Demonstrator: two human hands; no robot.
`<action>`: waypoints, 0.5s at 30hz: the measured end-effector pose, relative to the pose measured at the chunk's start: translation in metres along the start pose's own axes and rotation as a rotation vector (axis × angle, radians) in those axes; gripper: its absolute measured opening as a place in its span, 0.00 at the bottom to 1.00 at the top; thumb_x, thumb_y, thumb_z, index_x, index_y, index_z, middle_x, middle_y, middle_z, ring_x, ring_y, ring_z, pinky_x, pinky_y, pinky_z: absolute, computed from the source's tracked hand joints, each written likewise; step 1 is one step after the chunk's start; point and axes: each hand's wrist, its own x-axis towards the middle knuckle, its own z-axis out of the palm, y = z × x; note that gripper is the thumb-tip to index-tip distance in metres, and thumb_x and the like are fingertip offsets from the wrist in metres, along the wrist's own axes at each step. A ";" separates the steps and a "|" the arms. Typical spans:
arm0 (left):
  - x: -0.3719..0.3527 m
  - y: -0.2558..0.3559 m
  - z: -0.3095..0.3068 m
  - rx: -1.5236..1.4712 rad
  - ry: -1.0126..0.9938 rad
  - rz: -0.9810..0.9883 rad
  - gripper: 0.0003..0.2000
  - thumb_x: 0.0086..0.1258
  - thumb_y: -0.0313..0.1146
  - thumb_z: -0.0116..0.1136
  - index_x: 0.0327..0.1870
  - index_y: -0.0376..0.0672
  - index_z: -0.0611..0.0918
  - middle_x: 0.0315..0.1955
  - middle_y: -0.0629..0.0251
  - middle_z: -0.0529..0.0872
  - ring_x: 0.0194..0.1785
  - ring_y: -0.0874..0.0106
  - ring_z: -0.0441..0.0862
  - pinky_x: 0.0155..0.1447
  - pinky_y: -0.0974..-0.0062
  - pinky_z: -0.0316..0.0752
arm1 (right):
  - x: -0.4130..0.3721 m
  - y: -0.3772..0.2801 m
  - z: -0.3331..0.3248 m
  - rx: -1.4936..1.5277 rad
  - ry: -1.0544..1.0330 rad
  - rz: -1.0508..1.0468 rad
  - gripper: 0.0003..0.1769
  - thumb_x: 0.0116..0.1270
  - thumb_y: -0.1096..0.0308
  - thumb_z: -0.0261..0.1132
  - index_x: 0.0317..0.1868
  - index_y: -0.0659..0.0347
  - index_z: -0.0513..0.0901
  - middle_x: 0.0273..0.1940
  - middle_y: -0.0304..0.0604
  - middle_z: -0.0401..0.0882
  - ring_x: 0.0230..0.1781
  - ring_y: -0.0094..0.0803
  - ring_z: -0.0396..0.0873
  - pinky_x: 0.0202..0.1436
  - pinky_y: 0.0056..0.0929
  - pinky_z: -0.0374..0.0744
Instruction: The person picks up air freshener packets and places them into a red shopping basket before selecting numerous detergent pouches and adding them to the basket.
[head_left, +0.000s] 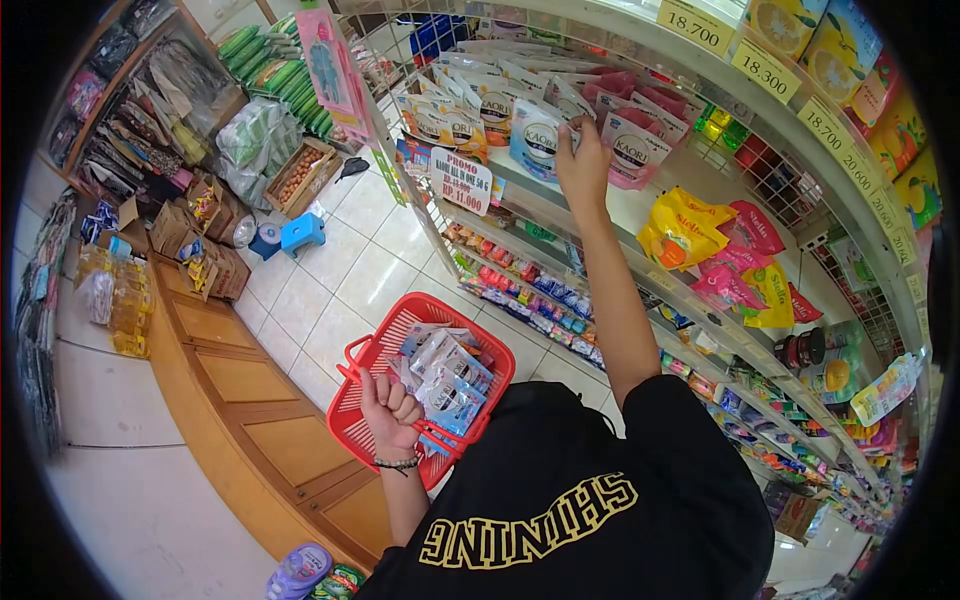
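Note:
My left hand (391, 412) is wrapped round the handle of a red plastic basket (345, 425), held in front of my body. Inside the basket lie several Kaori pouches (447, 397) in blue and white. Up at the shelf, my right hand (582, 165) has its fingers at the top edge of a blue-and-white Kaori pouch (536, 138), which stands at the front of its row. Orange Kaori pouches (467, 127) stand to its left and pink ones (633, 150) to its right. Part of the grip is hidden behind my fingers.
A promo price sign (461, 181) hangs at the shelf edge. Yellow and pink Stella packs (684, 228) lie further right. Lower shelves hold rows of small packets (540, 290). A wooden counter (250, 400) runs along the left; a blue stool (302, 234) and an egg crate (300, 177) stand behind.

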 end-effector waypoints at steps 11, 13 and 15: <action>0.008 -0.001 0.000 0.026 0.034 -0.007 0.29 0.82 0.60 0.35 0.20 0.51 0.59 0.12 0.78 0.51 0.13 0.82 0.42 0.16 0.81 0.39 | -0.027 0.002 0.003 -0.175 0.083 0.007 0.41 0.47 0.73 0.80 0.61 0.62 0.69 0.55 0.53 0.77 0.58 0.52 0.77 0.59 0.44 0.78; 0.011 -0.004 0.005 0.063 0.036 -0.005 0.28 0.83 0.58 0.35 0.19 0.53 0.57 0.13 0.79 0.49 0.13 0.84 0.41 0.16 0.82 0.38 | -0.025 0.006 0.008 -0.167 0.097 0.040 0.39 0.46 0.72 0.81 0.59 0.63 0.71 0.54 0.54 0.78 0.56 0.53 0.78 0.58 0.45 0.78; 0.012 -0.004 0.004 0.064 0.044 -0.013 0.28 0.83 0.58 0.35 0.19 0.53 0.57 0.13 0.79 0.49 0.13 0.84 0.41 0.16 0.82 0.37 | -0.018 0.019 0.013 -0.159 0.116 0.075 0.37 0.45 0.71 0.81 0.56 0.65 0.74 0.52 0.56 0.80 0.55 0.53 0.79 0.58 0.45 0.79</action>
